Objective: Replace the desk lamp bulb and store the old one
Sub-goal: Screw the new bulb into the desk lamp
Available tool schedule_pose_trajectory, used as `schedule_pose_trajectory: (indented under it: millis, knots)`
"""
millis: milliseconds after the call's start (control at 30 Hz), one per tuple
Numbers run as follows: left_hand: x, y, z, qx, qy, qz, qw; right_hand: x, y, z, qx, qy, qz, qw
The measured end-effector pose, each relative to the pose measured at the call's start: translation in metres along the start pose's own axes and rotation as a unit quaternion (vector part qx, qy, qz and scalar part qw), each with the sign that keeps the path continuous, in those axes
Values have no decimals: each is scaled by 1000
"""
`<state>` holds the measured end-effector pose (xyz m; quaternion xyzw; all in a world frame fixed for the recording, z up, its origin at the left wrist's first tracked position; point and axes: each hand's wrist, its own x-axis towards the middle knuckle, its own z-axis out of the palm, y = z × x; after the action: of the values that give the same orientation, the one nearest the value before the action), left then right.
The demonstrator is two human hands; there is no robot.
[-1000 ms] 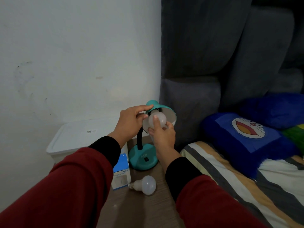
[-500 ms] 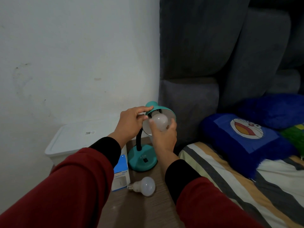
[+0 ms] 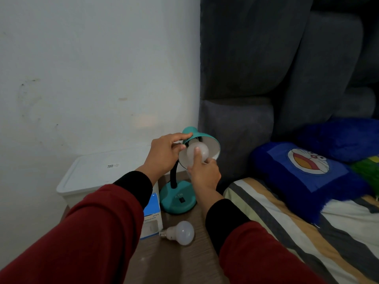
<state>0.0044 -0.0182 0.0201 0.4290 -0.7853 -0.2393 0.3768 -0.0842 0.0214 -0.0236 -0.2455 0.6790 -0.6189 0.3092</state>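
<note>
A teal desk lamp (image 3: 178,201) stands on the wooden bedside table (image 3: 184,261), its shade (image 3: 212,145) tilted toward me. My left hand (image 3: 164,154) grips the top of the shade. My right hand (image 3: 204,173) holds a white bulb (image 3: 202,151) that sits inside the shade, thumb across its front. A second white bulb (image 3: 181,232) lies on its side on the table, screw base pointing left. A blue and white bulb box (image 3: 151,218) stands to its left, partly hidden by my left sleeve.
A white lidded plastic bin (image 3: 98,173) sits left of the table against the wall. The dark grey padded headboard (image 3: 266,78) rises behind the lamp. To the right lies the bed with a striped sheet (image 3: 297,242) and a blue cartoon pillow (image 3: 307,171).
My right hand has shifted its grip on the bulb in the shade, the thumb now lying across its front. My left hand stays on the shade top. The view has drifted slightly.
</note>
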Motion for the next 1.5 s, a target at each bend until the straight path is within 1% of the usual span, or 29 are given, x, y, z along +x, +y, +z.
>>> schedule_pose_trajectory:
  millis: [167,300,467,600,767,900,1067,1200,1333,1467,1500]
  knots:
    - [1,1,1,-9,1,-5,1000,-1,5,1,-53,1,-65,996]
    - [0,0,0,-10,-3,2,1000,0,3,2,-18,0,-24,1000]
    - [3,-3,3,-4,-1,-8,1000,0,4,0,-42,-10,-54,998]
    - [3,-4,1,5,-6,-2,1000,0,0,0,-42,-8,-22,999]
    - [1,-1,1,-8,-6,-5,1000,0,1,0,-68,2,-57,996]
    - [2,-2,1,1,-6,-5,1000,0,-2,-2,-57,-15,-20,998]
    - [2,-4,3,-8,-9,-6,1000,1,1,-2,-78,-21,-69,994]
    - [3,-5,2,0,-6,5,1000,4,-2,-1,-38,-26,-10,999]
    - [3,-5,3,4,-3,4,1000,3,1,0,-32,-22,-24,999]
    - [2,-3,1,3,-8,4,1000,2,1,-2,-26,-27,-15,999]
    - [2,-2,1,1,-9,3,1000,1,1,-1,-36,-25,-30,999]
